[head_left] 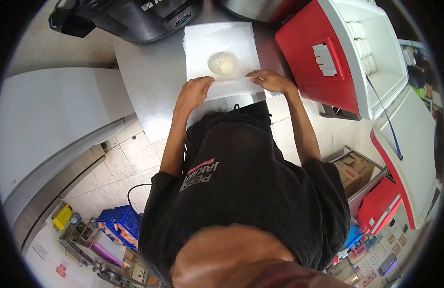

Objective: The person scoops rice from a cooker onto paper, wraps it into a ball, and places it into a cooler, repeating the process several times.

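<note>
A rounded whitish mound flecked with dark specks, which looks like rice (223, 63), rests on white wrapping paper (198, 43). The paper lies on a metal table, and more sheets show under it. My left hand (194, 91) pinches the near edge of the paper at its left side. At the right side of the same edge, my right hand (272, 80) holds the paper between thumb and fingers. Between the two hands the near edge is lifted and partly folded toward the mound, close to its front.
A dark appliance (150, 24) stands behind the steel table (140, 86), beside a round metal pot (260, 7). At right, an open red cooler (313, 57) holds several white wrapped bundles (363, 48); its lid (409, 149) hangs down. A white chest-like surface (59, 115) is at left.
</note>
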### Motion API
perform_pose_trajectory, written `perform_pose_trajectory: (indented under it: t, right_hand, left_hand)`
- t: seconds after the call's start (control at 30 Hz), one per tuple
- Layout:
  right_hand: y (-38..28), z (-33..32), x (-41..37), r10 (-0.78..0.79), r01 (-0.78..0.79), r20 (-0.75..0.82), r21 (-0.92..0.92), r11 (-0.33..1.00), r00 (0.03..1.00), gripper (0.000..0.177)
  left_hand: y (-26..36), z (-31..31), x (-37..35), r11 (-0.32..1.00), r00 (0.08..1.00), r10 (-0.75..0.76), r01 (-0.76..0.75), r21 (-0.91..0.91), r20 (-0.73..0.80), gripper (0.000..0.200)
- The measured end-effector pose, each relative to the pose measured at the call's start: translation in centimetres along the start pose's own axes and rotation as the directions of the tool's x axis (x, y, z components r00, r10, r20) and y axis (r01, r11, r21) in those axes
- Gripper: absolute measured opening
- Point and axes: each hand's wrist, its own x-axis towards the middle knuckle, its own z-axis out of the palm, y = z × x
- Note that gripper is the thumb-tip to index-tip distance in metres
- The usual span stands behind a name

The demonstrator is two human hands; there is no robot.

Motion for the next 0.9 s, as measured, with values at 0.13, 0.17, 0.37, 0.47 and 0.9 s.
perform_pose_trajectory:
  t: [0.13,0.17,0.37,0.47,0.9]
  right_hand:
    - [-0.3,0.5,0.3,-0.091,0.088,-0.024,-0.079,0.993,0.996,0.024]
    - [-0.7,0.5,0.3,-0.165,0.149,-0.09,-0.163,0.975,0.982,0.023]
    - [0.0,1.2,-0.2,-0.111,0.102,-0.066,-0.124,0.987,0.992,0.019]
    - [-0.2,1.9,-0.6,-0.043,0.051,-0.198,0.034,0.998,0.979,0.022]
    - [3.1,6.5,2.1,-0.06,-0.125,-0.663,-0.227,0.966,0.746,0.027]
  left_hand:
    - [-2.7,1.3,-0.4,0.997,0.999,0.048,-0.048,0.068,-0.003,0.026]
    - [-3.5,1.5,-0.3,0.998,0.999,0.036,-0.038,0.056,0.037,0.028]
    - [-3.0,-0.5,-0.9,0.989,0.993,-0.086,0.095,-0.117,0.079,0.02]
    - [-4.2,0.6,-1.2,0.938,0.994,-0.095,0.072,-0.338,-0.053,0.018]
    - [-5.8,5.3,2.7,0.967,0.943,-0.028,0.109,0.23,-0.331,0.022]
